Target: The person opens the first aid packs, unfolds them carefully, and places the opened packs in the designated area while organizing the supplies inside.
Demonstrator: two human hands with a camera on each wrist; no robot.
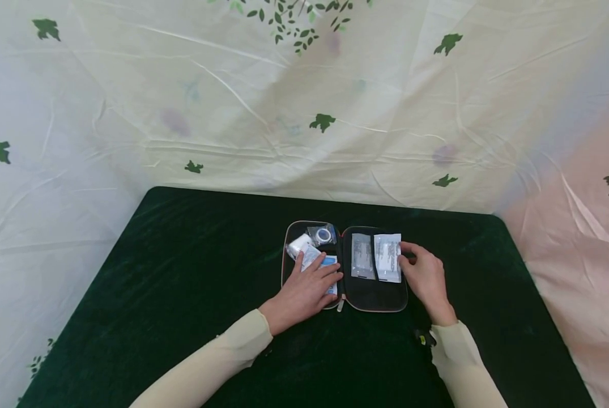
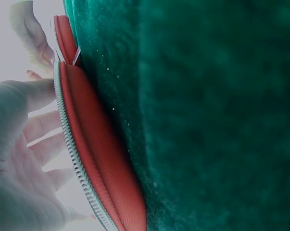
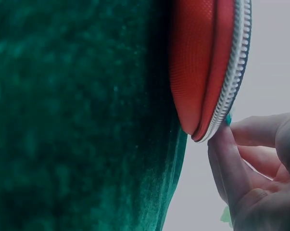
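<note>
A zip case (image 1: 375,300) lies unfolded flat, black inside; the wrist views show its red outer shell (image 2: 101,149) and silver zip teeth. My left hand (image 1: 306,289) rests with spread fingers over blue-and-white packets (image 1: 329,260) in the left half. Above those fingers sit a white item (image 1: 298,245) and a bagged roll with a blue-and-white ring (image 1: 323,235). In the right half, a grey-white packet (image 1: 362,256) and a brighter white packet (image 1: 387,258) stand side by side. My right hand (image 1: 425,277) pinches the brighter packet's right edge between thumb and fingers.
Dark green velvety cloth (image 1: 182,283) covers the table under the case. A pale curtain (image 1: 263,113) printed with green leaves and shapes hangs behind and at both sides. A small dark item with a yellow-green mark (image 1: 422,340) is beside the right sleeve.
</note>
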